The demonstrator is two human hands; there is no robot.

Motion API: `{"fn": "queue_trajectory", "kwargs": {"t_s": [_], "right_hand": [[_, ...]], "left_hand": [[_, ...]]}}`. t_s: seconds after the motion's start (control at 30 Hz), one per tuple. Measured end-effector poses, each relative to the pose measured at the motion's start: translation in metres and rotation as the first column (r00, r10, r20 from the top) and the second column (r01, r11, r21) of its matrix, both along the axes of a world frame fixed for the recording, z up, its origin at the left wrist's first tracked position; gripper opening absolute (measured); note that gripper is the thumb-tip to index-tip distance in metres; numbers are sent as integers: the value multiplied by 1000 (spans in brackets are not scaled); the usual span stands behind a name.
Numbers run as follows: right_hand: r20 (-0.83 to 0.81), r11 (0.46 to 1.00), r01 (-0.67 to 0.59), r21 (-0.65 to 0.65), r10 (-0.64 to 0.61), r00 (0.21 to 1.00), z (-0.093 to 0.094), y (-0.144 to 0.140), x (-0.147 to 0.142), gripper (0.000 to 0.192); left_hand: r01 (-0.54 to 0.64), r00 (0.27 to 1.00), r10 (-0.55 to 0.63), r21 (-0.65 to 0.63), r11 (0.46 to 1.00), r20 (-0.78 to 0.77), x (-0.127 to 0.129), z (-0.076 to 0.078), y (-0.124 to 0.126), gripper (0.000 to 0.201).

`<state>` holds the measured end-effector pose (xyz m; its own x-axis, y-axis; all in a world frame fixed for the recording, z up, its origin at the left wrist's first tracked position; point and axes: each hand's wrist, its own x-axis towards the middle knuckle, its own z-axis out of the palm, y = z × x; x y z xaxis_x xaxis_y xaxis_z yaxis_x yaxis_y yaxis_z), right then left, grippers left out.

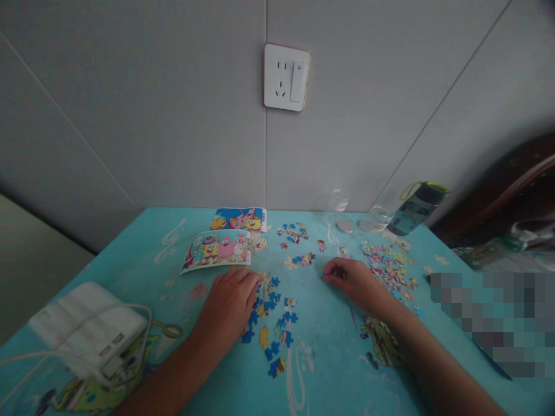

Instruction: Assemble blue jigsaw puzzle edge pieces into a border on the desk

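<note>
My left hand [233,297] lies flat on the table, its fingers bent a little and touching the edge of a cluster of mostly blue jigsaw puzzle pieces [272,300]. Right of the middle, my right hand [353,279] is closed in a pinch just above the tabletop. Whatever lies between its fingertips is too small to make out. A short joined strip of puzzle pieces [307,259] sits to its left, and a small group of pieces [293,233] lies farther back. Beyond my right wrist spreads a pile of pink and multicoloured puzzle pieces [388,268].
Two cartoon picture sheets [222,249] lie at the back left. A white power bank [89,323] with cables occupies the near left. Clear jars [339,200], a round lid [344,226] and a tilted water bottle [417,209] stand by the wall. A pixelated patch covers the right edge.
</note>
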<state>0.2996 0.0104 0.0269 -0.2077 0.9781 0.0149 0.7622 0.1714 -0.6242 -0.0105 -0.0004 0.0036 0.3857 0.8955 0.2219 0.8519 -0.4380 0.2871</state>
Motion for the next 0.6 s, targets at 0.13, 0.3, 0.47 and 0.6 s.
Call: {"fn": "queue_trajectory", "kwargs": {"t_s": [0.13,0.3,0.47,0.6], "right_hand": [[-142,999,24,28,-20,990,0,27,-12,21],[-116,997,9,77,0,993,-4,81,-51,20],[-41,985,-6,173,13,999,-4,109,-88,12],[0,964,43,263,-44,999,4,99,-70,17]], "left_hand": [[2,1000,-2,3,1000,-28,0,0,0,21],[-2,999,2,1,1000,-54,2,3,-2,21],[0,998,1,14,1000,-61,3,6,-1,22],[8,997,-6,28,1000,-75,3,7,-3,20]]}}
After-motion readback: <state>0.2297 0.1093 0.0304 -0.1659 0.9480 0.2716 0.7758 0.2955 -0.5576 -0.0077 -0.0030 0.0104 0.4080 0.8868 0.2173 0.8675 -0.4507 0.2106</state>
